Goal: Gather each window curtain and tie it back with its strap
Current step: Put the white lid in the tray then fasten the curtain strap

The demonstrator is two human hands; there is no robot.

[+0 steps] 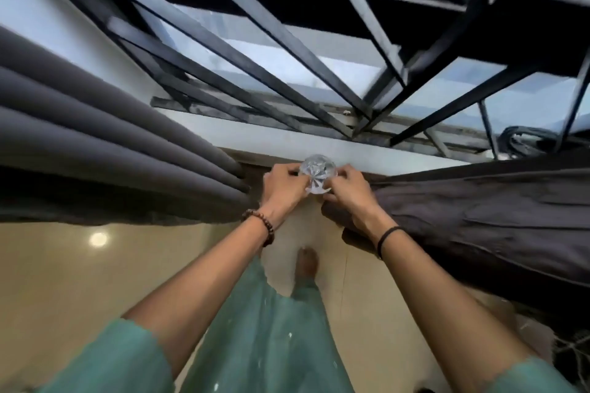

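Note:
A clear cut-glass knob (317, 177) sticks out of the wall below the window sill. My left hand (282, 187) and my right hand (346, 193) both pinch at its base, fingers curled around it; any strap there is hidden by my fingers. A dark grey curtain (105, 143) hangs in smooth folds to the left of the knob. To the right lies a dark brown curtain (479, 220), gathered and creased, its bunched end running under my right hand.
Black metal window bars (287, 51) cross the glass above the white sill (319, 145). A glossy beige tiled floor (95, 268) lies below, with my bare foot (307, 262) and green trousers in view. A coil of dark cable (523, 137) sits on the sill at right.

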